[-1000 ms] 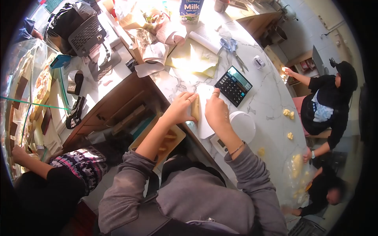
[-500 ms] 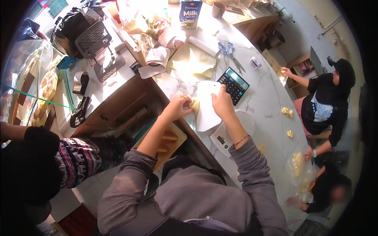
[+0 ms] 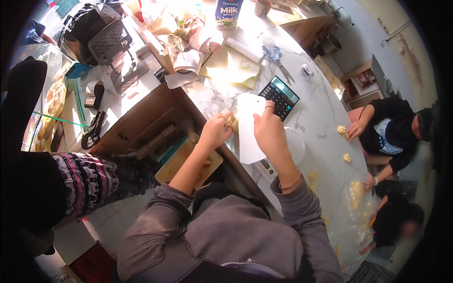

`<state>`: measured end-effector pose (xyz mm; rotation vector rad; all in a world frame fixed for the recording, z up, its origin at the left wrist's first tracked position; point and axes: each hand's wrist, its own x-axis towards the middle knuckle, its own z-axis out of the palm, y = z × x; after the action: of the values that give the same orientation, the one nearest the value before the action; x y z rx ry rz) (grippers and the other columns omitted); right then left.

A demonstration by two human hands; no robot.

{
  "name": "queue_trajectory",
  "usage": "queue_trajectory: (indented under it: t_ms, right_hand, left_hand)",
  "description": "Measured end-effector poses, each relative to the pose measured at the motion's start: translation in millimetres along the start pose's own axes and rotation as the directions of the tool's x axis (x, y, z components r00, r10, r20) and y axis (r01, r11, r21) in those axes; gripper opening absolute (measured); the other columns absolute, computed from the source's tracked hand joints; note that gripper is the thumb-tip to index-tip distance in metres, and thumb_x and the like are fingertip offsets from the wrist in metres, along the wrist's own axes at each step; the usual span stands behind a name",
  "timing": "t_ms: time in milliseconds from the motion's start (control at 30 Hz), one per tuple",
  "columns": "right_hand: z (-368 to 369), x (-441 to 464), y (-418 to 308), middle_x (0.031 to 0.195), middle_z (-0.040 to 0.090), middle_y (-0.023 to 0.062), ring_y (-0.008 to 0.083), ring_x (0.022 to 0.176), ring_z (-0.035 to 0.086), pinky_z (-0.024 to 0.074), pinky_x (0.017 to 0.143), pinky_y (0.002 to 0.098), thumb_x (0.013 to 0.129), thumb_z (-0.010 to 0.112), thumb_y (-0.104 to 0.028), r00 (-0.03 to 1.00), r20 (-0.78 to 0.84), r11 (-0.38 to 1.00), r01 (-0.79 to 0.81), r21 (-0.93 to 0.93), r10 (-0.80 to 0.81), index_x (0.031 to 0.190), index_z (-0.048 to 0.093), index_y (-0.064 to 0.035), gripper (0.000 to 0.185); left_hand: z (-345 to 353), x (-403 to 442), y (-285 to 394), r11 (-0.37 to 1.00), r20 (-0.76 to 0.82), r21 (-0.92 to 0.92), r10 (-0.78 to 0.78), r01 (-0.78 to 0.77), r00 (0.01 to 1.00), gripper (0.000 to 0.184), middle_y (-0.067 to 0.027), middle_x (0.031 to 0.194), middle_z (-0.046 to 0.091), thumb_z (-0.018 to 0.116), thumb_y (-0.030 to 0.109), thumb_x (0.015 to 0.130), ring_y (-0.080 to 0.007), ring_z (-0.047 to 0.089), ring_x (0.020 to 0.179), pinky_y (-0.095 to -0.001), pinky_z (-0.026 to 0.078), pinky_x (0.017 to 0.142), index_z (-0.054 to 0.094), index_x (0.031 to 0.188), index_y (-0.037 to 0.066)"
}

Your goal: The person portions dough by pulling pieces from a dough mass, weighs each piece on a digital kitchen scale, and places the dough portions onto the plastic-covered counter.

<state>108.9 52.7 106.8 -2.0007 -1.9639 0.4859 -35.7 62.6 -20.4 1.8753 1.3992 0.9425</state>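
Observation:
My right hand (image 3: 269, 127) is closed on a white flat board (image 3: 249, 137), thumb on its face, near a black calculator (image 3: 279, 97). Against the board's left edge, my left hand (image 3: 217, 130) pinches a lump of yellowish dough (image 3: 232, 123). The fingers partly cover the dough. A white kitchen scale (image 3: 295, 145) sits on the marble counter beside my right wrist, partly hidden by my forearm and the board.
Scissors (image 3: 276, 60), a milk carton (image 3: 228, 13) and papers (image 3: 186, 63) lie beyond. Dough pieces (image 3: 347, 158) rest on the right side. Two people work at the right edge, another person stands at left. A tub (image 3: 213, 165) is below the counter.
The board has turned more upright and my left hand stays at its edge with the dough. The person at right has lowered a hand to a dough piece. The person at left has shifted.

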Motion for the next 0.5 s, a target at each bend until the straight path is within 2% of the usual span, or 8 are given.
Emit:
queue_trajectory:
  t_ms: [67, 133, 167, 267, 367, 467, 500]
  right_hand:
    - [16, 5, 3, 0.072, 0.060, 0.0263, 0.0401, 0.069, 0.061, 0.0496, 0.059, 0.0451, 0.086, 0.049, -0.014, 0.999, 0.035, 1.000, 0.012, -0.014, -0.011, 0.112, 0.035, 0.0100, 0.038]
    - [27, 9, 1, 0.071, 0.059, 0.0272, 0.0403, 0.068, 0.061, 0.0498, 0.057, 0.0450, 0.085, 0.052, -0.015, 0.997, 0.073, 0.999, 0.005, -0.044, -0.002, 0.113, 0.033, 0.0107, 0.042]
    - [30, 9, -1, 0.071, 0.060, 0.0251, 0.0385, 0.069, 0.062, 0.0503, 0.058, 0.0438, 0.087, 0.050, -0.016, 0.996, 0.088, 0.997, 0.002, -0.078, 0.005, 0.114, 0.034, 0.0103, 0.041]
    - [33, 8, -9, 0.073, 0.062, 0.0234, 0.0363, 0.071, 0.063, 0.0509, 0.060, 0.0424, 0.087, 0.048, -0.015, 0.989, 0.147, 0.988, 0.043, -0.149, -0.021, 0.115, 0.035, 0.0097, 0.040]
    - [41, 10, -20, 0.077, 0.063, 0.0221, 0.0350, 0.073, 0.064, 0.0512, 0.061, 0.0417, 0.087, 0.048, -0.015, 0.976, 0.216, 0.974, 0.037, -0.223, 0.013, 0.115, 0.038, 0.0090, 0.038]
    - [48, 17, -19, 0.079, 0.063, 0.0224, 0.0355, 0.075, 0.064, 0.0518, 0.062, 0.0413, 0.084, 0.051, -0.015, 0.986, 0.164, 0.980, 0.073, -0.187, -0.042, 0.113, 0.039, 0.0099, 0.040]
    - [47, 20, -21, 0.079, 0.063, 0.0229, 0.0359, 0.075, 0.063, 0.0518, 0.063, 0.0414, 0.084, 0.051, -0.014, 0.984, 0.176, 0.983, 0.057, -0.176, -0.026, 0.114, 0.039, 0.0106, 0.041]
  left_hand:
    - [5, -2, -8, 0.985, -0.027, 0.142, 0.104, -0.100, 0.994, 0.039, -0.0135, 0.085, 0.060, 0.067, 0.007, 0.062, -0.0279, 0.058, 0.079, -0.0348, 0.047, 0.070, 0.063, 0.101, 0.004]
    - [1, -4, -7, 0.978, -0.059, 0.171, 0.130, -0.119, 0.990, 0.043, -0.0137, 0.092, 0.057, 0.067, 0.008, 0.061, -0.0279, 0.056, 0.085, -0.0349, 0.047, 0.073, 0.061, 0.103, 0.004]
    - [0, -6, -8, 0.975, -0.074, 0.185, 0.140, -0.124, 0.987, 0.045, -0.0139, 0.096, 0.056, 0.067, 0.009, 0.060, -0.0279, 0.055, 0.088, -0.0350, 0.046, 0.075, 0.060, 0.104, 0.004]
    - [3, -7, -19, 0.974, -0.014, 0.106, 0.201, -0.198, 0.980, 0.045, -0.0154, 0.102, 0.054, 0.067, 0.010, 0.061, -0.0303, 0.053, 0.091, -0.0357, 0.045, 0.080, 0.060, 0.104, 0.000]
    - [4, -4, -3, 0.984, 0.024, 0.104, 0.146, -0.148, 0.989, 0.046, -0.0155, 0.101, 0.054, 0.069, 0.009, 0.061, -0.0311, 0.052, 0.093, -0.0363, 0.043, 0.083, 0.058, 0.104, -0.004]
    - [17, 3, -23, 0.993, 0.042, -0.034, 0.118, -0.116, 0.992, 0.044, -0.0160, 0.099, 0.054, 0.070, 0.009, 0.061, -0.0318, 0.052, 0.094, -0.0367, 0.043, 0.083, 0.059, 0.102, -0.005]
    - [16, 5, -23, 0.993, 0.046, -0.028, 0.119, -0.118, 0.992, 0.043, -0.0160, 0.097, 0.055, 0.070, 0.008, 0.061, -0.0315, 0.053, 0.091, -0.0366, 0.043, 0.082, 0.059, 0.101, -0.004]
